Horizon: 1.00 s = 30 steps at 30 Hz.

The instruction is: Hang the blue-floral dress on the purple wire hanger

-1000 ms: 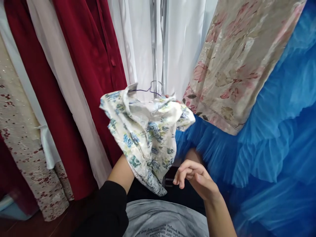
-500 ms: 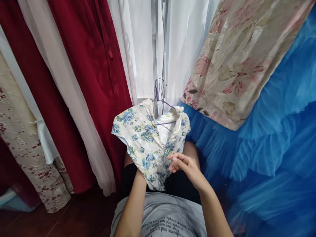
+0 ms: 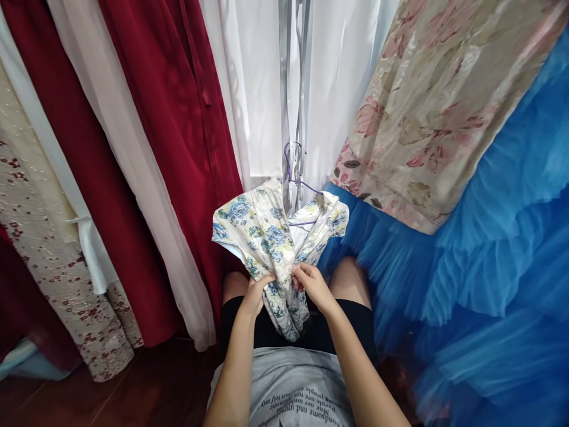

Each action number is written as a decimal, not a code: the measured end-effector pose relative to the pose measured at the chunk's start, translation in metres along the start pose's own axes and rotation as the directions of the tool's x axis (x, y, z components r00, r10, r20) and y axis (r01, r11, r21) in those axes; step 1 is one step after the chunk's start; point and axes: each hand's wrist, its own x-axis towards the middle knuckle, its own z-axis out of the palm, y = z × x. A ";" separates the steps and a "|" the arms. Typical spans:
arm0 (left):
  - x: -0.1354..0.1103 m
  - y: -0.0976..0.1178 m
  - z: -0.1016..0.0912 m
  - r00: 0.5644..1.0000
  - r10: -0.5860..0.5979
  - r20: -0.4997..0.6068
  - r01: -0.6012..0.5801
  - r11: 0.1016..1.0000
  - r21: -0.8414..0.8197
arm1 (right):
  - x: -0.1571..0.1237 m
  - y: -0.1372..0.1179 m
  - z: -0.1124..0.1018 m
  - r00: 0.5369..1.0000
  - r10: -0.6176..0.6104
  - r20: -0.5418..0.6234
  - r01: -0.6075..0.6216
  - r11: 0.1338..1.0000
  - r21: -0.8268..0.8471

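Observation:
A white blouse [image 3: 274, 230] with blue flowers and short sleeves hangs on a purple hanger [image 3: 304, 184] in front of my lap. Its neckline is open in a V, and the lower part bunches between my hands. My left hand [image 3: 256, 295] grips the blouse's side, thumb on top and the other fingers hidden behind the cloth. With thumb and fingers closed, my right hand [image 3: 309, 282] pinches the front edge just below the V.
Red dresses [image 3: 164, 148] and pale gowns hang on the left, a white cloth [image 3: 258, 89] straight ahead. To the right hang a beige floral dress [image 3: 427, 130] and a ruffled blue tulle skirt [image 3: 480, 237]. A light-blue container [image 3: 40, 365] stands at lower left on the dark floor.
My right hand has moved left onto the blouse front and closed on it. My left hand has come out from under the blouse to its side, gathering the lower part narrower.

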 end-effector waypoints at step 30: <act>-0.027 -0.046 0.018 0.827 0.382 0.412 -0.562 0.578 0.592 | 0.089 -0.123 -0.021 0.990 -0.002 -0.142 0.041 0.962 0.269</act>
